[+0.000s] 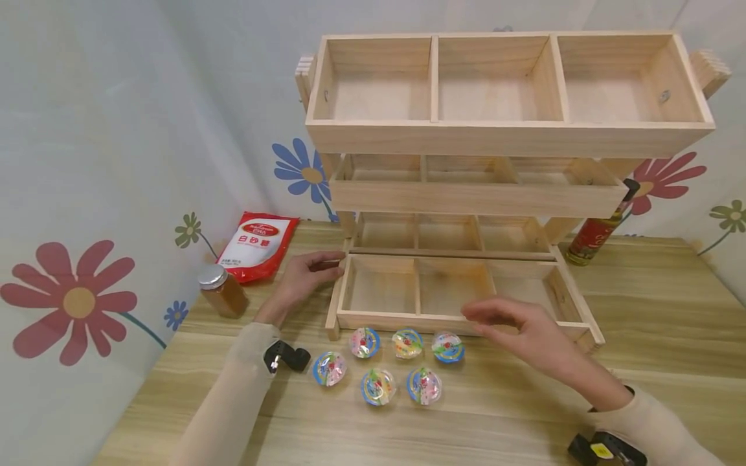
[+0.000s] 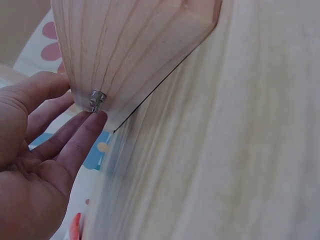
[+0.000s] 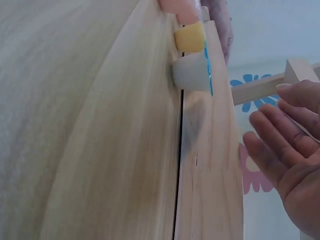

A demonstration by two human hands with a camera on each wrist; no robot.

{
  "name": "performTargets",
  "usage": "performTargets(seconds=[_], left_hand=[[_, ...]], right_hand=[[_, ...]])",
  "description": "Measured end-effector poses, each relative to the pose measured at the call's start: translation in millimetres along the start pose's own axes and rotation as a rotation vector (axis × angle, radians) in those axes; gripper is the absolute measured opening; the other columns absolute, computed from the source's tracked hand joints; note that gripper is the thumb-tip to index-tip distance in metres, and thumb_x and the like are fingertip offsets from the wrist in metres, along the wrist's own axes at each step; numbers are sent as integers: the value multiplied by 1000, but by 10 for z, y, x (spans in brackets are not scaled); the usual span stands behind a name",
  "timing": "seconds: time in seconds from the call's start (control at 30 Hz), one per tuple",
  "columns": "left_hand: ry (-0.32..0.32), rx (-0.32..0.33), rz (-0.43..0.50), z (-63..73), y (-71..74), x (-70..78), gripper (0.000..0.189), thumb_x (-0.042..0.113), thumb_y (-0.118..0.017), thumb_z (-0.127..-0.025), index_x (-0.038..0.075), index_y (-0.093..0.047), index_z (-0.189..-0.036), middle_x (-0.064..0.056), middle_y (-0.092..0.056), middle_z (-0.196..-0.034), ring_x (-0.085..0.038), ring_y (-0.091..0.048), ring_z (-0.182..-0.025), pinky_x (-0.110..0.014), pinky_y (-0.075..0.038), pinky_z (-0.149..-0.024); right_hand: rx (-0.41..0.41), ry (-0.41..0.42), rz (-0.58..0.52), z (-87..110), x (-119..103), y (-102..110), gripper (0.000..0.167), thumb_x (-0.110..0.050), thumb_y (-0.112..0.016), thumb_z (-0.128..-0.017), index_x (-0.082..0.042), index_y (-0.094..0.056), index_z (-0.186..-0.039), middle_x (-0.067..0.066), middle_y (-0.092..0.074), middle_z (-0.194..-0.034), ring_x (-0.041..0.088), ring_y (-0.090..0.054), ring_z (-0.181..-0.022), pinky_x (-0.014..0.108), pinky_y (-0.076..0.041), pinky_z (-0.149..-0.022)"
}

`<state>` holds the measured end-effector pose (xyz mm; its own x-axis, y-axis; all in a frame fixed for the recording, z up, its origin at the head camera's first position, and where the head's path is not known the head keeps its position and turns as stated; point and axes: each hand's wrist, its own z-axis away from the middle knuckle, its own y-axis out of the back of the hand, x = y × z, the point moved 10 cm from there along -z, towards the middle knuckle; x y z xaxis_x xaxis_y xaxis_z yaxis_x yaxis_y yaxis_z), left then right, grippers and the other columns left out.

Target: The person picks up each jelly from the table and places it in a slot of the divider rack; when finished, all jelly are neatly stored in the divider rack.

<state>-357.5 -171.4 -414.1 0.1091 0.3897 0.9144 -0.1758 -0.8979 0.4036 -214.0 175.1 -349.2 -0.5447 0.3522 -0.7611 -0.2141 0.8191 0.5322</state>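
Observation:
A pale wooden rack (image 1: 507,139) with stacked trays split into compartments stands in the head view. My left hand (image 1: 305,281) is at the left side of its bottom tray (image 1: 379,321), fingers fairly straight. In the left wrist view, the fingertips of that left hand (image 2: 50,145) lie right at the wooden side panel (image 2: 135,45), beside a small metal fitting (image 2: 97,100). My right hand (image 1: 524,330) hovers over the bottom tray's front edge, fingers loosely bent and holding nothing. Several small jelly cups (image 1: 379,387) with colourful lids sit on the table before the rack.
A red and white bag (image 1: 256,243) and a jar with a silver lid (image 1: 224,291) stand left of the rack. Behind its right side is a bottle with a red label (image 1: 594,236). A flower-printed curtain (image 1: 146,129) hangs behind the wooden table (image 1: 670,310).

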Motion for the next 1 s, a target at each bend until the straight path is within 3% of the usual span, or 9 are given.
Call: performTargets(seconds=[0.2,0.6,1.0], left_hand=[[1,-7,20,11,-1,-11,45,21,-79,-98,5,-69,-139,-14,-68,-139,-33,-65,-126,-48,-52,-108],[10,-14,28,-17,2,-62,47,22,-79,-99,5,-68,-141,-14,-67,-141,-33,-64,-126,-47,-51,-109],[13,-24,19,-6,-10,-70,49,22,-79,-99,7,-66,-144,-15,-65,-144,-34,-63,-130,-48,-50,-111]], right_hand=[[-15,-8,124,12,8,-44,27,-3,-78,-96,-11,-78,-121,-1,-78,-114,13,-74,-101,30,-61,-88],[-8,4,203,18,-2,-104,26,-9,-84,-91,-13,-80,-116,-6,-79,-108,11,-75,-96,36,-63,-84],[-125,-115,209,11,108,-285,37,-30,-84,-92,-14,-78,-125,-6,-79,-113,15,-75,-104,43,-60,-93]])
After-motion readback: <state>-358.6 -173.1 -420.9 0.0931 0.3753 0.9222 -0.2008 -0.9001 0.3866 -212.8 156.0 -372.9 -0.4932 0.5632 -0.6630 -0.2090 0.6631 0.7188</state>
